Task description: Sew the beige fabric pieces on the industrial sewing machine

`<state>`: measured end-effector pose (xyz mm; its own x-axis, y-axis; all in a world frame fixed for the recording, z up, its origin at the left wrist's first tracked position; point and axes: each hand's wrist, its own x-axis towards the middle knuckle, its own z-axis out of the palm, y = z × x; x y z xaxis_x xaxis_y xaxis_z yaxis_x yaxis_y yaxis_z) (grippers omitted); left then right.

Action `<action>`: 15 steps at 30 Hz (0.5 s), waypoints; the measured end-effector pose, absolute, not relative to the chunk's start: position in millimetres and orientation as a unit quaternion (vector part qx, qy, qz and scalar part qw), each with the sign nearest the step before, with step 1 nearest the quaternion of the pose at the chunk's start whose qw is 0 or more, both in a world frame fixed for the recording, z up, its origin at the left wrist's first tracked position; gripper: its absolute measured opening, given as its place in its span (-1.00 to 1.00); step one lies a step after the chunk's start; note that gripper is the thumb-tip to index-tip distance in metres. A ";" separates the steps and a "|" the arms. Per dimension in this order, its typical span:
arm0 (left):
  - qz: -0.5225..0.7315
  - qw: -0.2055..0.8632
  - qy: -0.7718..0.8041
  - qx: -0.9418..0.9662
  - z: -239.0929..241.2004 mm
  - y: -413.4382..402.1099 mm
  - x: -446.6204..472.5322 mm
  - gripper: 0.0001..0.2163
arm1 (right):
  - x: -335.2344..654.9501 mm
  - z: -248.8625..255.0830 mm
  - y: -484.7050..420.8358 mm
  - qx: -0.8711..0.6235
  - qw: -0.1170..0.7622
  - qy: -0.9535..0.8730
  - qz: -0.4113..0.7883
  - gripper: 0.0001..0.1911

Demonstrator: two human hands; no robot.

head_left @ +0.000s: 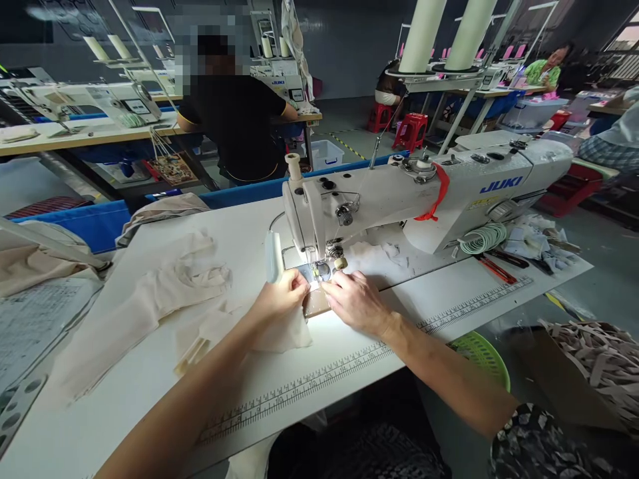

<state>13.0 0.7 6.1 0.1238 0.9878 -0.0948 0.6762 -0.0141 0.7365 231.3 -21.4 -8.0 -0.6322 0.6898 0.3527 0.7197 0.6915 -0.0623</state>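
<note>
A white JUKI sewing machine (369, 193) stands before me, its lamp lighting the needle and presser foot (319, 269). My left hand (283, 294) is just left of the needle, thumb and fingers pinched together on thin cream fabric (292, 332) that spreads below the wrist. Close on the right of the presser foot, my right hand (355, 299) has its fingers curled and closed; whatever is in them is hidden. Between both hands shows a brown plate (316, 304) at the front of the needle area.
Cream fabric pieces (154, 299) lie on the left of the white table (349, 372). Red-handled snips (496, 269) and a pale green coil (482, 238) are at the right. Below the front edge is a green basket (482, 359). A person in black (239, 120) sits ahead.
</note>
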 end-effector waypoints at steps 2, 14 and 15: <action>0.232 0.325 0.620 0.676 5.0 0.6 12.7 -0.86 | 229.8 -7.3 -21.6 -0.387 0.180 -0.903 -0.043 -0.70; 0.189 0.016 0.536 0.823 15.2 -21.5 16.0 -0.78 | 221.6 3.9 -22.1 -0.398 0.103 -0.910 -0.055 -0.65; 0.194 -0.029 0.489 0.850 13.2 -27.9 17.6 -0.75 | 221.4 4.3 -21.9 -0.399 0.102 -0.910 -0.052 -0.66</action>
<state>17.6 -27.9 13.2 0.4461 0.8207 0.3571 0.8428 -0.5194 0.1410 221.4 -21.9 4.3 -0.6610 0.7154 0.2262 0.7365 0.6763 0.0136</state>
